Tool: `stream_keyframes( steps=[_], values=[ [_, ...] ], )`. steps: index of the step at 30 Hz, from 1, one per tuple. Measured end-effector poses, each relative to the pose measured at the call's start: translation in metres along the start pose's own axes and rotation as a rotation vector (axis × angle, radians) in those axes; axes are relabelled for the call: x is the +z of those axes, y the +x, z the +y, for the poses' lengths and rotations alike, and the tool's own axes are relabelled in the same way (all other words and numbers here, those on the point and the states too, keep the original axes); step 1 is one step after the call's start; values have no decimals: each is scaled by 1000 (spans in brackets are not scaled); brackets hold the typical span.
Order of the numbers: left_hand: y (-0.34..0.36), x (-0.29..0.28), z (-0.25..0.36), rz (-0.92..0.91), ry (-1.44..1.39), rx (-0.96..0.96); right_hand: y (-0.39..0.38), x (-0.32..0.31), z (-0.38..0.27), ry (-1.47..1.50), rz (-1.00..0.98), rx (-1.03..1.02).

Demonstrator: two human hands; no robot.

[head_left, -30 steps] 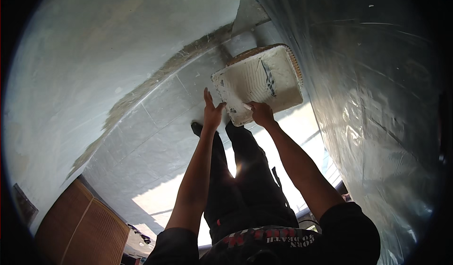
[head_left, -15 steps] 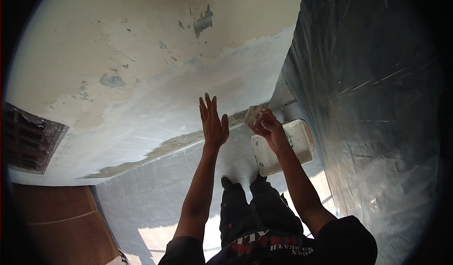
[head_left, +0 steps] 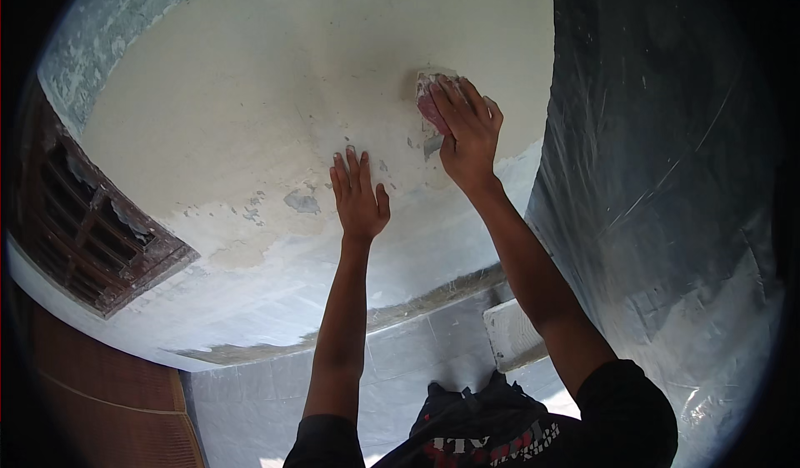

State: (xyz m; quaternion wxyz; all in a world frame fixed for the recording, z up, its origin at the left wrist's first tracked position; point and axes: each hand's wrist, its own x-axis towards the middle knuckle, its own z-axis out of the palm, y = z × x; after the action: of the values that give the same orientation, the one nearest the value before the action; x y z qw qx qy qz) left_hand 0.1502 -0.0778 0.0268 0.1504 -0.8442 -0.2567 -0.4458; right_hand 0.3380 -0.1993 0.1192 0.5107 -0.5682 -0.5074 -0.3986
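Observation:
A reddish pad [head_left: 431, 111], crusted with white and shaped like a folded sheet, is held in my right hand [head_left: 471, 139] against the cream wall [head_left: 275, 76]. The fingers curl over it, so part of its shape is hidden. Just below the pad is a grey chipped patch [head_left: 432, 145] of bare wall. Lower and to the left, my left hand [head_left: 359, 205] rests with palm toward the wall and fingers extended, holding nothing. Near its fingers lie another grey flaked spot [head_left: 302, 202] and several small chips.
A brown window grille [head_left: 92, 218] is set in the wall at left, above a reddish-brown slatted panel [head_left: 100, 385]. Dark plastic sheeting [head_left: 650, 176] hangs at right. On the grey floor [head_left: 250, 401], a whitish rectangular tray [head_left: 512, 335] sits partly behind my right arm.
My right hand has gone up with the pad from above the tray to the wall. My left hand has shifted slightly left and up, and the view has tilted higher.

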Motion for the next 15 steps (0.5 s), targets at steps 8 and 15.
stream_keyframes(
  steps=[8,15],
  values=[
    [-9,39,-26,80,205,94,-8,52,19,-145,28,-95],
    [-11,42,-33,167,277,125,-34,42,16,-96,30,-66]
  ],
)
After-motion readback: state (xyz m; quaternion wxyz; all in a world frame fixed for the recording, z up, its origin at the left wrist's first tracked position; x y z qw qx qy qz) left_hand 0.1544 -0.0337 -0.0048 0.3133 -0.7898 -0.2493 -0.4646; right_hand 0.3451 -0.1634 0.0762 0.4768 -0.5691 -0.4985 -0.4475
